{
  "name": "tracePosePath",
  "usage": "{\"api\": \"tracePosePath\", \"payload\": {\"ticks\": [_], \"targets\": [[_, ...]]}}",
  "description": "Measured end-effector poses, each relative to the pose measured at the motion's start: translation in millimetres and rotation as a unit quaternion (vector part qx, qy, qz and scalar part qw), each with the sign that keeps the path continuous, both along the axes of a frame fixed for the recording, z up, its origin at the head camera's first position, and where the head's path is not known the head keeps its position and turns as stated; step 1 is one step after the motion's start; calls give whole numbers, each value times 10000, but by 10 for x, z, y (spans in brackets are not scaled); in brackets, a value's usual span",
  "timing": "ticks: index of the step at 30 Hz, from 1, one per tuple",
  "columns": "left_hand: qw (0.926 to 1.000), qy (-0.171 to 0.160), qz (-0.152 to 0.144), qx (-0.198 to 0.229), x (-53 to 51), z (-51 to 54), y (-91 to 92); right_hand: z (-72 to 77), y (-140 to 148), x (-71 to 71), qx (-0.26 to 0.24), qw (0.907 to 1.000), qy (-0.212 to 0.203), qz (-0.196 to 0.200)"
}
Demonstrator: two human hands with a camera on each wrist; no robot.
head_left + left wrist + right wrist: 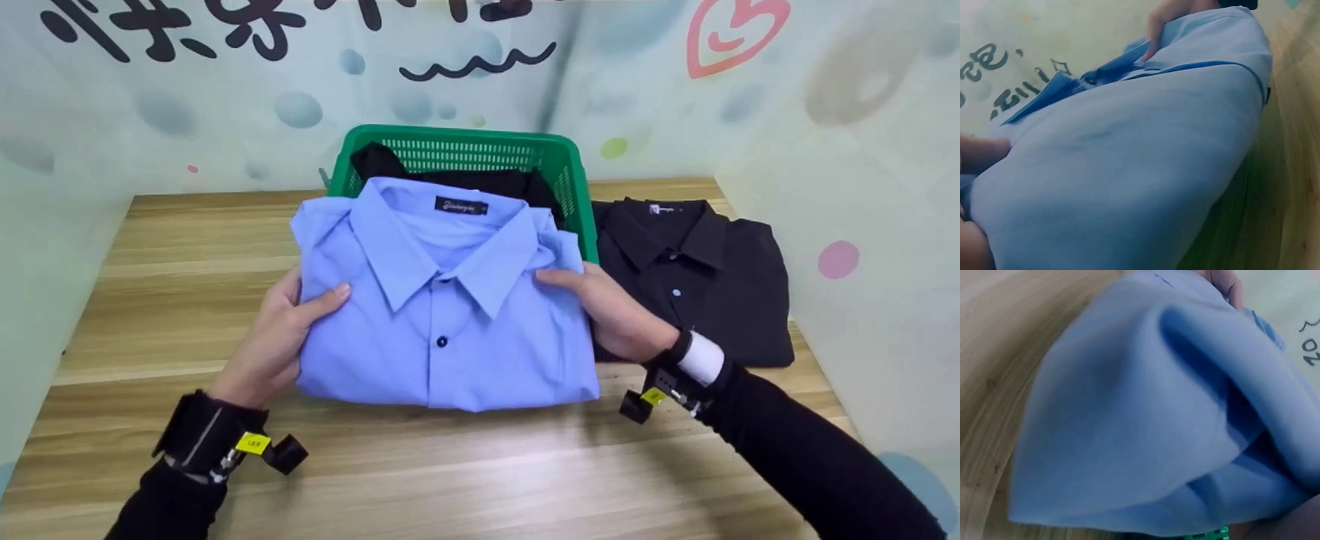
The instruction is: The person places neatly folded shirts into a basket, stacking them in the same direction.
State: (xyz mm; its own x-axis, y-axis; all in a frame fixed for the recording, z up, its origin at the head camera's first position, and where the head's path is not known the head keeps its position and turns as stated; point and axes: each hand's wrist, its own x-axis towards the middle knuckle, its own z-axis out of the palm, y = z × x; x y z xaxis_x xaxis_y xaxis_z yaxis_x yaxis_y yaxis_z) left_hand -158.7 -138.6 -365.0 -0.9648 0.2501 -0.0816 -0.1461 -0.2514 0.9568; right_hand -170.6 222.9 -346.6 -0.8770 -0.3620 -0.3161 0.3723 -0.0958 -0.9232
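A folded light blue shirt [487, 352] with a pointed collar and dark buttons is held up off the table, in front of the basket. The left hand [277, 337] grips its left side, thumb on the front, fingers behind and hidden. On the opposite side the right hand [619, 311] holds it the same way, thumb near the collar. Blue cloth [1123, 169] fills the left wrist view, with the left hand's fingers [982, 154] at the edge. In the right wrist view the shirt's underside [1112, 416] shows loose folds.
Behind the shirt stands a green basket [574, 172] with dark cloth [480, 180] inside. A folded black shirt [727, 300] lies on the wooden table [187, 277] to the right of the basket. Patterned walls [247, 135] border the table at the back and sides.
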Motion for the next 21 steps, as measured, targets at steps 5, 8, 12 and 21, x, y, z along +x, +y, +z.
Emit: {"api": "tracePosePath", "payload": {"ticks": [5,8,12,21], "targets": [[9997,66,116,-227,-140,159,107,181,139,-104,-420,9974,72,584],[9992,39,232,-309,-254,261,157,295,197,-185,-367,9969,312,624],[9974,113,296,-645,-446,404,215,443,215,-329,40,9986,463,260],[9763,171,232,-2144,-909,865,389,829,178,-717,1178,9906,470,-508]]}}
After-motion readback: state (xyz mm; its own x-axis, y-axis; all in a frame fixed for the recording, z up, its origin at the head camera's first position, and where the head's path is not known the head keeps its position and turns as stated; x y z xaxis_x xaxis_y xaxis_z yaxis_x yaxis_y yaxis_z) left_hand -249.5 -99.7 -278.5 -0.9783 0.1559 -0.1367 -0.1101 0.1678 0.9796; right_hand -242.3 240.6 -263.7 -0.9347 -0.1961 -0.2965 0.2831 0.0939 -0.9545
